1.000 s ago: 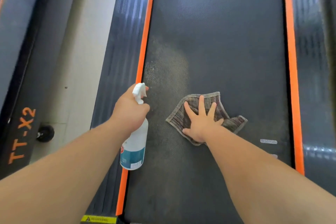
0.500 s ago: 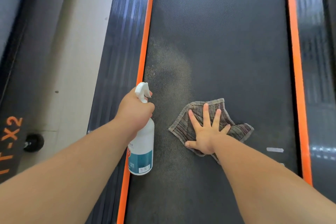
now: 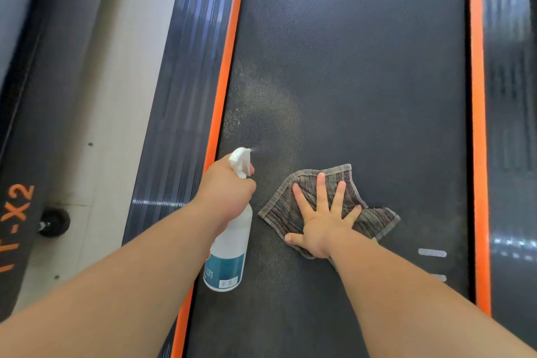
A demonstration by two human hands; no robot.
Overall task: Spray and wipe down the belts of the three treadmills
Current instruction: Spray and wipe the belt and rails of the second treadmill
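1. Left hand [image 3: 225,193] grips spray bottle [image 3: 229,250] over belt's [image 3: 363,81] left edge; mist at the nozzle.
2. Right hand [image 3: 322,221], fingers spread wide, presses cloth [image 3: 328,206] flat on belt, just right of bottle.

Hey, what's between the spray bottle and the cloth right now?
Nothing but a narrow strip of bare belt separates spray bottle and cloth, per the head view.
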